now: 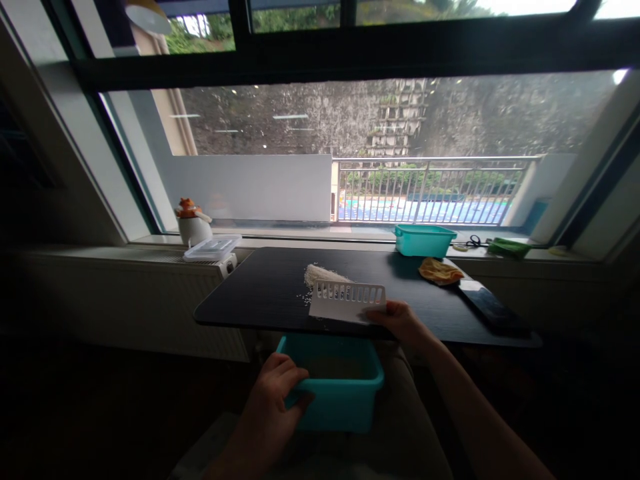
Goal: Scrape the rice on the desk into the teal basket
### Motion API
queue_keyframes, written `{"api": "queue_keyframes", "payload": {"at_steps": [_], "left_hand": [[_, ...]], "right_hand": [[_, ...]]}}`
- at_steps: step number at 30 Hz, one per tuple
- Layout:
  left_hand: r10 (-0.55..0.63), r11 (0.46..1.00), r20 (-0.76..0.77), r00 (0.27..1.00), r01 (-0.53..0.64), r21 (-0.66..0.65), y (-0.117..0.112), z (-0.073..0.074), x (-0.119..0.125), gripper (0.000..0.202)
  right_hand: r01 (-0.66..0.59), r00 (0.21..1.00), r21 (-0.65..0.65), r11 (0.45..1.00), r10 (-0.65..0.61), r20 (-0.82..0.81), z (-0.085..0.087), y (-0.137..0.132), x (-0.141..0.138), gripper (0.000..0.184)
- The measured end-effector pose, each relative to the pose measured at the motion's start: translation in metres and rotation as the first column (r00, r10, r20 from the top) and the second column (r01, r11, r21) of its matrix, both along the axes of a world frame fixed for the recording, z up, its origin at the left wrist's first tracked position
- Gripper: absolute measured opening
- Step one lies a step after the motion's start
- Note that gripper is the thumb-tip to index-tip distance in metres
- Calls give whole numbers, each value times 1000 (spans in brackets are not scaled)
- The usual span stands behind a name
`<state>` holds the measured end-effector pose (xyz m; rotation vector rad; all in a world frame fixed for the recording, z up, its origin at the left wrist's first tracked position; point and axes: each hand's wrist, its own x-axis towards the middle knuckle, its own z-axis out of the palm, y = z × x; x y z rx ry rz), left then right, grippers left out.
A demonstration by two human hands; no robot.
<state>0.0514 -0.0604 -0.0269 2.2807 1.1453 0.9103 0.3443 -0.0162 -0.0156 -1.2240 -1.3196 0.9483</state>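
Wht loose-grain heap (323, 274) lies fwd-left of nearer R hand (401, 321), pinching wht slotted plastic plate (345, 309); L hand (277, 387) grips turq rect plastic tub (340, 407).

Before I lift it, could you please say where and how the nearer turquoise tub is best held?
Probably both side rims of the turquoise tub, from above: its lip juts outward, and the left hand grips its near left corner.
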Motion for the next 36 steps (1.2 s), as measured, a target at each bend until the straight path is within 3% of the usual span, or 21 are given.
{"api": "queue_keyframes", "payload": {"at_steps": [5, 10, 14, 21, 36], "left_hand": [[12, 1000, -3, 1000, -12, 0, 1, 2, 1, 13], [15, 1000, 14, 1000, -16, 23, 0, 3, 1, 13], [23, 999, 14, 1000, -23, 24, 0, 2, 0, 13], [0, 999, -6, 1000, 0, 51, 3, 1, 2, 12], [4, 999, -6, 1000, -4, 42, 2, 2, 2, 11]], "right_hand": [[-125, 991, -31, 992, 124, -44, 4, -11, 1, 34], [-32, 999, -23, 999, 32, -15, 0, -16, 11, 34], [-84, 996, -55, 995, 85, 12, -2, -16, 21, 33], [181, 983, 42, 983, -182, 16, 3, 0, 37, 33], [182, 983, -6, 983, -182, -10, 1, -3, 33, 33]]}}
